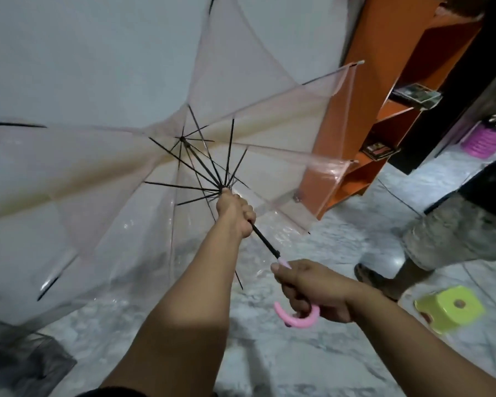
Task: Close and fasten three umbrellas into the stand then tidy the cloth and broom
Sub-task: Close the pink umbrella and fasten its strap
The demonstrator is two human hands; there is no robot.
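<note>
A clear pink-tinted umbrella (121, 156) is spread open in front of me, its black ribs fanning out from the hub. My left hand (236, 212) is closed around the black shaft at the runner, where the ribs meet. My right hand (307, 287) grips the pink curved handle (297, 319) lower down, near the middle of the view. A dark mesh object (20, 365), possibly another umbrella or the stand, lies at the bottom left, partly cut off. No cloth or broom shows.
An orange shelf unit (384, 116) stands at the right behind the canopy. Another person's legs (453, 230) are at the right on the marble floor. A yellow-green plastic stool (450, 308) sits near them, and a pink basket (484, 140) is farther back.
</note>
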